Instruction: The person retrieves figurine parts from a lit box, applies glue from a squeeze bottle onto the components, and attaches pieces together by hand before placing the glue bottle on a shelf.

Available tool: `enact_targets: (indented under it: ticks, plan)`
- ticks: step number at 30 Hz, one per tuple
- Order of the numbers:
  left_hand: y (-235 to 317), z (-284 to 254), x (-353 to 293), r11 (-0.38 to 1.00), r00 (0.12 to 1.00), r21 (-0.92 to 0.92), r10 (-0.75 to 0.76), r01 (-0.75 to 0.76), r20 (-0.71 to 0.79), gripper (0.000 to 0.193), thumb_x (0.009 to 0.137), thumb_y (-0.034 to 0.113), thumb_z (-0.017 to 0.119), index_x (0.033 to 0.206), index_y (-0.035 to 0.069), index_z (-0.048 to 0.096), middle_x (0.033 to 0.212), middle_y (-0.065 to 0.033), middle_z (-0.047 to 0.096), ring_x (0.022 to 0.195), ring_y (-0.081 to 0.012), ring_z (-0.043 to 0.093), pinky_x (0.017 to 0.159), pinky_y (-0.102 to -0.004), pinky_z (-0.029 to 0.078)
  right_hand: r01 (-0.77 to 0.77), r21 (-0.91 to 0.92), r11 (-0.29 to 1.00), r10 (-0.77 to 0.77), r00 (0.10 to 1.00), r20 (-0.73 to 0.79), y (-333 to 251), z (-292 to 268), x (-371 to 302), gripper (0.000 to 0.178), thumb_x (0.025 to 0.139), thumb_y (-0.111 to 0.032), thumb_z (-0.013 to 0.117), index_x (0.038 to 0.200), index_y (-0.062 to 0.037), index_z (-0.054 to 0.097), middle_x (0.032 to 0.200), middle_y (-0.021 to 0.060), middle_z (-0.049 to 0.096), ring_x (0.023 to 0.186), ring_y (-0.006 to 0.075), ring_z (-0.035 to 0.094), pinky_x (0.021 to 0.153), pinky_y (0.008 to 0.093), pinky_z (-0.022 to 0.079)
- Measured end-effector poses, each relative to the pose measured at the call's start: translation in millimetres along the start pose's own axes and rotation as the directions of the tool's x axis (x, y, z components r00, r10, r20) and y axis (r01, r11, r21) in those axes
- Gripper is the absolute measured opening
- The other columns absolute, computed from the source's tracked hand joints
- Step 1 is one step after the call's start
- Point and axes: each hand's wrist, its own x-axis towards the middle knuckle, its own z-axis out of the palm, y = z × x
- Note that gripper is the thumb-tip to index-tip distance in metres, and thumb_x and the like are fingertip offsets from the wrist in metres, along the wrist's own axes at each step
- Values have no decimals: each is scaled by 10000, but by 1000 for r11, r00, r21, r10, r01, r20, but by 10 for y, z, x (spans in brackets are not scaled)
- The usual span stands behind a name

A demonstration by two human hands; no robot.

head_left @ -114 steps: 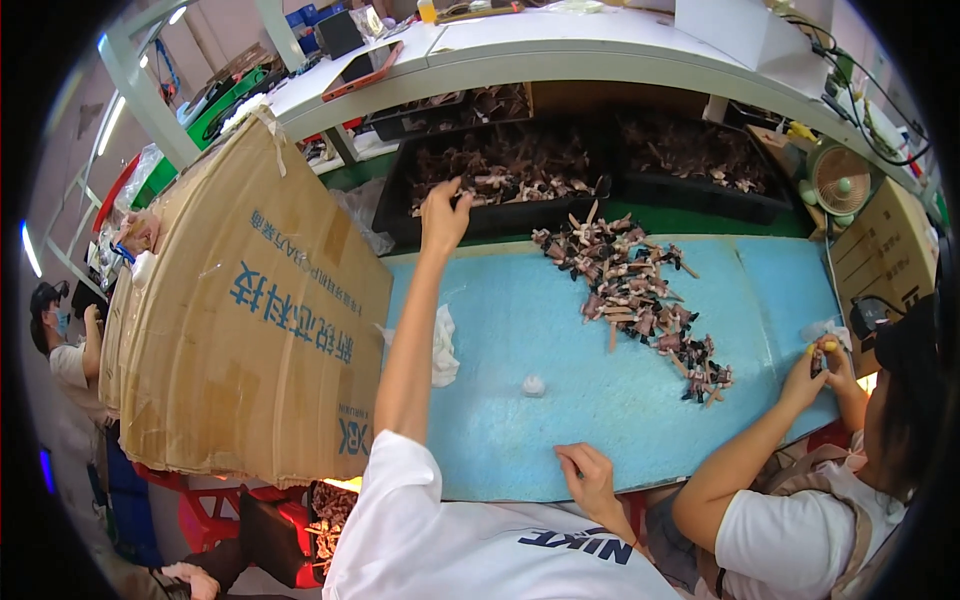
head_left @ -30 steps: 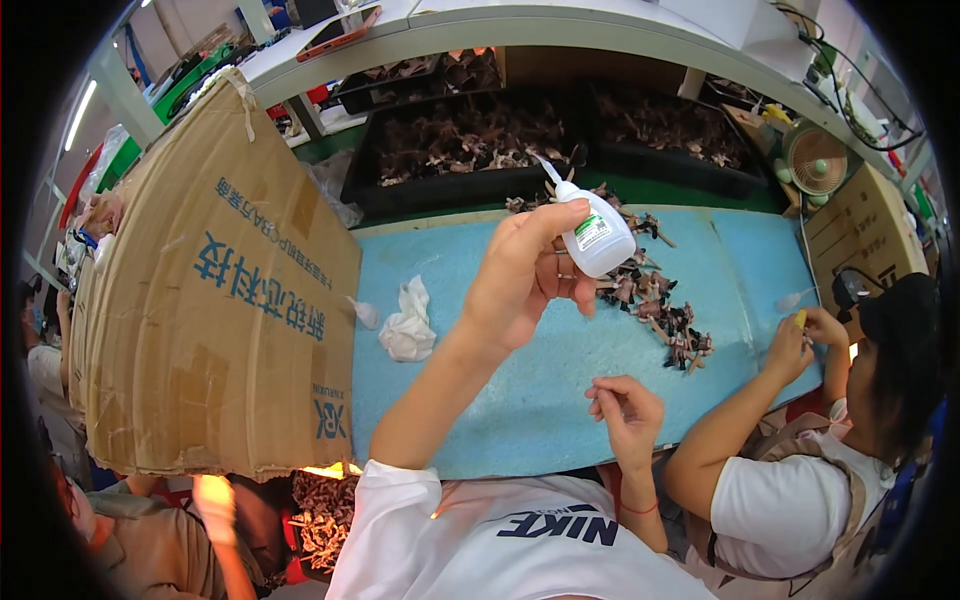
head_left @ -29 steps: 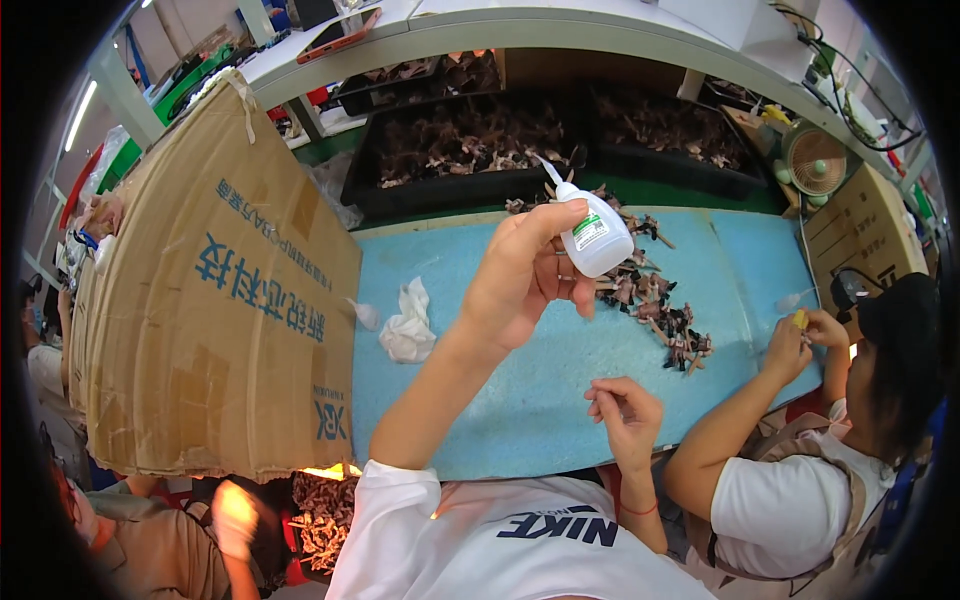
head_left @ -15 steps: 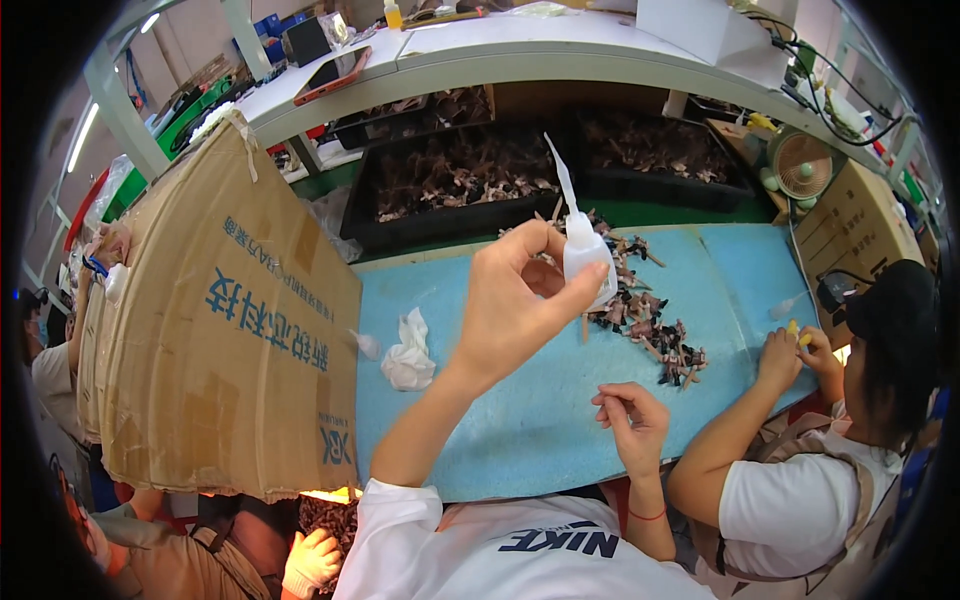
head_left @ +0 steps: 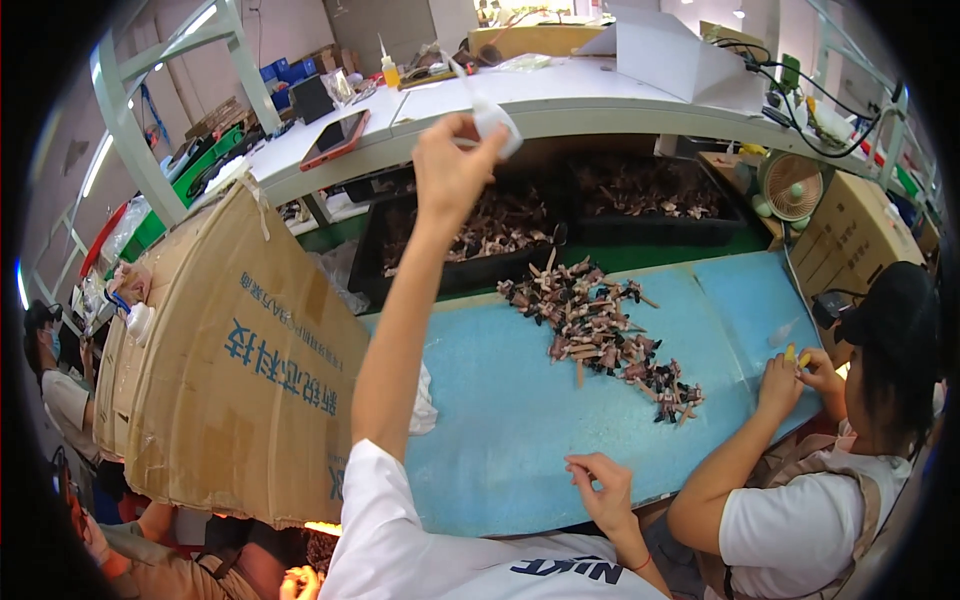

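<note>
My left hand [head_left: 452, 165] is raised over the front edge of the white shelf. It is closed around a small white squeeze bottle [head_left: 497, 127] with a long thin nozzle tilted up and left. Low over the near part of the blue work surface [head_left: 480, 480], my right hand [head_left: 603, 490] hovers with loosely bent fingers. Nothing shows between its thumb and fingers. Beyond it lies a pile of small brown, black and pink figure-like parts [head_left: 590, 320]. A crumpled white tissue [head_left: 424, 405] shows partly behind my left forearm.
A large cardboard box [head_left: 250, 370] walls off the left side. Black bins [head_left: 640, 225] of similar parts stand under the shelf. A phone [head_left: 335, 140] and a yellow bottle [head_left: 390, 72] are on the shelf. At right, a co-worker's hands [head_left: 790, 380] hold something yellow near a fan [head_left: 790, 185].
My left hand has carried the squeeze bottle up, away and left, from above the parts to the shelf edge. My right hand has moved slightly nearer and left. The view has tipped upward.
</note>
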Motion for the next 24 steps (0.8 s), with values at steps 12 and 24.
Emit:
enact_targets:
  ticks: [12,24]
  plan:
    - [-393,30,1091,534,996,843,26,58,-85,354,697,345,681,903,63,627,891,-146,638,855,-322,610,735,-409,479,67,-211,975,-49,995,89,169,70,-163,142,746,-6,571,871,-56,616,686,102,557,586,283,563,508,346,448]
    - [-94,-219,428,799,864,579,398,-162,-307,227,730,163,642,907,20,644,871,-148,608,697,-265,603,672,-379,465,87,-196,977,-42,973,225,163,116,-149,126,760,-9,550,876,-37,591,716,122,543,642,306,559,537,376,454]
